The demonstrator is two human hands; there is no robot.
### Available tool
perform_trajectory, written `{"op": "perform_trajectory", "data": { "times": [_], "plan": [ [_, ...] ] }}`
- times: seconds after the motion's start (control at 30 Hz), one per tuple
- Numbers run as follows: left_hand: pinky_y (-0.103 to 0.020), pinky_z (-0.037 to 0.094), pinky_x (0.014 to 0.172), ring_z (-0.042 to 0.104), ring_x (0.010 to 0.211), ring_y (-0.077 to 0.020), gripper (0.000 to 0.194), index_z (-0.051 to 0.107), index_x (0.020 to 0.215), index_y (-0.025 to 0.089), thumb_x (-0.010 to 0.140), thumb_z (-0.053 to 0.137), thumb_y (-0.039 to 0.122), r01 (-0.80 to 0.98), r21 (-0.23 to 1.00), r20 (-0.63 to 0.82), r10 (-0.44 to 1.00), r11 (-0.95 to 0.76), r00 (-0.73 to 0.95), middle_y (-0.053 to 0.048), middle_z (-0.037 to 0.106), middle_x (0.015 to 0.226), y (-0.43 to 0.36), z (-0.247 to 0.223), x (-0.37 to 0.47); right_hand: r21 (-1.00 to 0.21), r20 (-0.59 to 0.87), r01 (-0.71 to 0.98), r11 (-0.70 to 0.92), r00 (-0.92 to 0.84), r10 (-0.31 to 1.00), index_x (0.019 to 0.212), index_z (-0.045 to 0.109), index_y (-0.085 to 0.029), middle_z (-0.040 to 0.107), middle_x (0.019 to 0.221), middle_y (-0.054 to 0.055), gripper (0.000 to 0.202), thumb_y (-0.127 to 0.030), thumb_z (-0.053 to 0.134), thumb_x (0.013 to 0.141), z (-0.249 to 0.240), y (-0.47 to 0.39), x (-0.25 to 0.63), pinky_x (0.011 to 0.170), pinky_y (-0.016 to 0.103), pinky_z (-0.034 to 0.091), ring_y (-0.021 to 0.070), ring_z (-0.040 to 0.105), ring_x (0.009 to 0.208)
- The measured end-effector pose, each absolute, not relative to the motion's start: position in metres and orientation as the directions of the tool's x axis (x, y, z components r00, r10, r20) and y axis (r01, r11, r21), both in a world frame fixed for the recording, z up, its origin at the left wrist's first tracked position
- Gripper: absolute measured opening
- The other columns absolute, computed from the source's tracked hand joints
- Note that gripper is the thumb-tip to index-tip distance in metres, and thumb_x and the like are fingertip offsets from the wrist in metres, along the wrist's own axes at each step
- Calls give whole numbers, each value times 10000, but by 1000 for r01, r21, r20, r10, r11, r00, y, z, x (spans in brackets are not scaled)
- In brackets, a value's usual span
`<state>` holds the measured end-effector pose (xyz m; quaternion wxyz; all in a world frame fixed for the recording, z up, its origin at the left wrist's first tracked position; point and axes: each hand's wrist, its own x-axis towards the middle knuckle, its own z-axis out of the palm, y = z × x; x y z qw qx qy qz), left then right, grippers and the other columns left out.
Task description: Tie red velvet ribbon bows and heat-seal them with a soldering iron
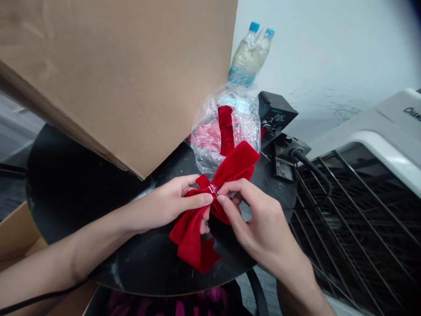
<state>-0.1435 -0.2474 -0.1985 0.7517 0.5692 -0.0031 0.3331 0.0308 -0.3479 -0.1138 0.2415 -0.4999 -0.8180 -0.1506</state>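
Observation:
A red velvet bow (194, 239) with loops and loose tails is held over the black round table, in the middle of the view. My left hand (177, 199) grips it near the centre, thumb on top and fingers curled underneath. My right hand (253, 210) pinches with thumb and forefinger at the bow's centre, where a small shiny, light-coloured piece shows; I cannot make out whether it is wire, thread or a pin. Just behind the bow lies a clear plastic bag (205, 151) with more red velvet pieces (226, 131) in and on it.
A large cardboard box (131, 79) stands on the table (66, 184) at the back left. Two plastic bottles (248, 57) lean by the wall. A black box with a dial (278, 112) and a soldering iron stand (284, 169) sit at right, beside a caged fan or heater (348, 219).

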Motion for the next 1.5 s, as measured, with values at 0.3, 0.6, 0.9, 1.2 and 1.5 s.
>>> {"op": "perform_trajectory", "data": {
  "times": [0.3, 0.6, 0.9, 1.2, 1.5],
  "plan": [
    [-358, 645, 770, 713, 677, -157, 154, 588, 1021, 178, 961, 680, 286, -450, 871, 323, 463, 196, 826, -2, 687, 762, -244, -198, -145, 322, 295, 743, 586, -667, 684, 1338, 601, -247, 675, 1171, 69, 310, -230, 580, 1029, -87, -343, 42, 898, 354, 564, 197, 671, 1002],
    [-290, 615, 728, 734, 701, -163, 208, 577, 1058, 191, 939, 717, 289, -388, 909, 285, 449, 153, 847, 9, 701, 757, -244, -199, -147, 298, 248, 717, 630, -695, 674, 1333, 646, -259, 679, 1071, 49, 304, -223, 554, 1045, -85, -336, 44, 815, 330, 563, 165, 665, 903],
    [-278, 613, 708, 689, 652, -130, 208, 581, 987, 178, 1019, 595, 382, -456, 877, 343, 465, 154, 817, 1, 674, 752, -245, -197, -145, 291, 334, 676, 676, -734, 591, 1199, 704, -244, 717, 1064, 53, 222, -176, 583, 1026, -87, -331, 45, 798, 305, 578, 156, 688, 906],
    [-283, 628, 689, 644, 593, -109, 132, 591, 935, 170, 987, 650, 276, -507, 842, 359, 512, 182, 780, 24, 632, 696, -246, -193, -145, 203, 582, 783, 588, -579, 571, 1121, 724, -241, 751, 1018, 20, 201, -141, 678, 954, -95, -349, 35, 825, 282, 606, 151, 721, 876],
    [-278, 621, 660, 610, 545, -91, 136, 611, 887, 150, 984, 641, 241, -571, 773, 378, 523, 275, 764, 23, 611, 701, -245, -192, -147, -127, 589, 899, 418, -271, 761, 1299, 649, -267, 756, 1213, 44, 447, -382, 788, 891, -124, -351, 54, 938, 350, 606, 222, 744, 1063]
  ]
}}
